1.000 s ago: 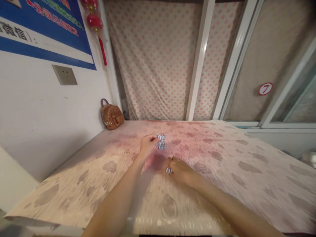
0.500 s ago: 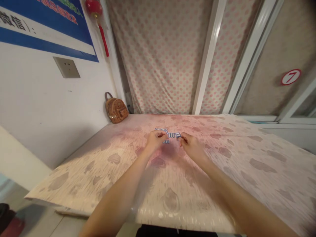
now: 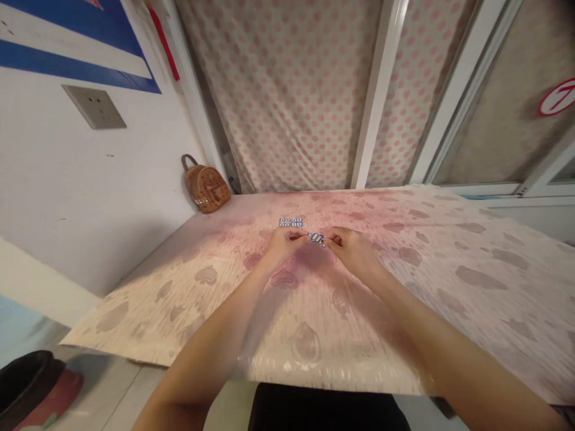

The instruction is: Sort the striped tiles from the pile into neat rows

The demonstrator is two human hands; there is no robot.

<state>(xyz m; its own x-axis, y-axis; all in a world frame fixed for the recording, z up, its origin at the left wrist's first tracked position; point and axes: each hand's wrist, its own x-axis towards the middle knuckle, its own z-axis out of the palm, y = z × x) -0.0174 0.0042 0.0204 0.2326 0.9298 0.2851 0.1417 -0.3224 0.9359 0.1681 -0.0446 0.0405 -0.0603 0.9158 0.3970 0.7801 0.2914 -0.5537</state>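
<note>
A small blue piece with white bars (image 3: 317, 238) is held just above the table between my two hands; its exact kind is too small to make out. My left hand (image 3: 284, 244) pinches its left end with thumb and forefinger. At its right end, the thumb and fingers of my right hand (image 3: 351, 246) are closed on it. The piece looks tilted. Just beyond my left fingers lies a blue-and-white patterned block of small bars (image 3: 291, 222) on the tablecloth, its near edge partly hidden by the hand.
A pale tablecloth (image 3: 305, 341) with grey and pink leaf shapes covers the table. A small brown backpack (image 3: 207, 188) stands at the far left corner against the wall. Behind the table hangs a dotted curtain (image 3: 287, 96). A dark and red container (image 3: 40, 389) is on the floor at left.
The held piece has turned and slants down to the right, with my hands slightly closer together. More of the patterned block behind my left hand shows. The camera view has tilted down.
</note>
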